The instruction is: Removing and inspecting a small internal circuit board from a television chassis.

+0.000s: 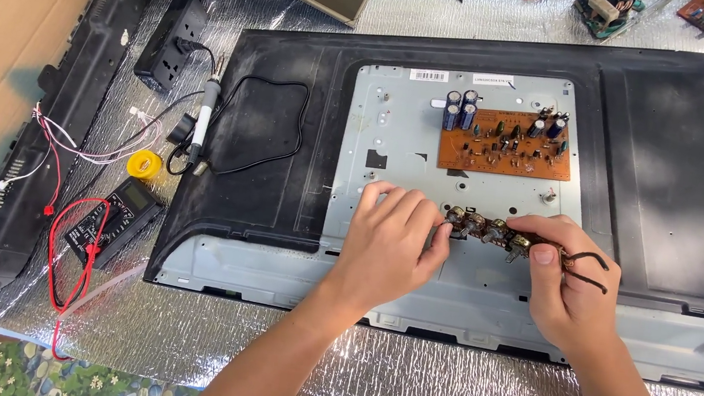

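Both hands are pinching a narrow board of control knobs (491, 230) over the grey metal chassis (395, 141): left hand (387, 243) closed on its left end, right hand (570, 283) gripping the right end and its black wires. Keeping it level, supported at both ends, seems wise. Silver foil sheet (400, 392) is covering the work surface; multimeter (112, 218) and soldering iron (203, 117) are lying to the left.

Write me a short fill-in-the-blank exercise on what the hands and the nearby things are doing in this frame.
1. Both hands, the left hand and the right hand, hold a narrow board of ____ between them.
2. The orange circuit board lies on the ____ metal plate.
3. The multimeter has ____ test leads.
4. The soldering iron lies to the ____ of the plate.

Missing words: knobs; grey; red; left
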